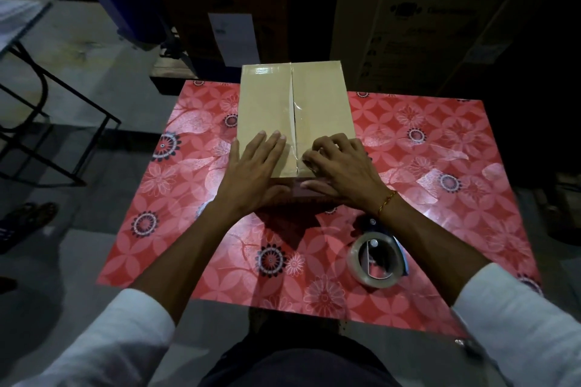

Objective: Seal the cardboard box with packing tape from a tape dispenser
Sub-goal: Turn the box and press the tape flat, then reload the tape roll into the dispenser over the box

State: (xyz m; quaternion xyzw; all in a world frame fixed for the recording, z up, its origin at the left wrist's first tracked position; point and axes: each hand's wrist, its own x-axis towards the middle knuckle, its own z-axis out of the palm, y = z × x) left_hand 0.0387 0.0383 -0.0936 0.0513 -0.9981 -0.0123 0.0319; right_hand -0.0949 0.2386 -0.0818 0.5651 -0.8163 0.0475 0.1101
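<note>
On our far left a black metal frame (47,122) stands on the grey floor (103,50). The bench (176,229) wears a red cover with white and dark flower prints. Our left hand (254,163) lies flat, fingers spread, on the left flap of the tan cardboard box (317,104), clasping nothing. The box sits at the bench's far middle, its long axis running away from us, the centre seam under glossy clear tape. Our right hand (342,163) curls its fingertips against the seam near the box's near edge; whether that grip pinches tape we cannot tell. Nearer us, right of centre, lies the clear tape roll on its dark dispenser (377,258). Behind, a large dark carton (440,9) reads "WASHING MAC".
</note>
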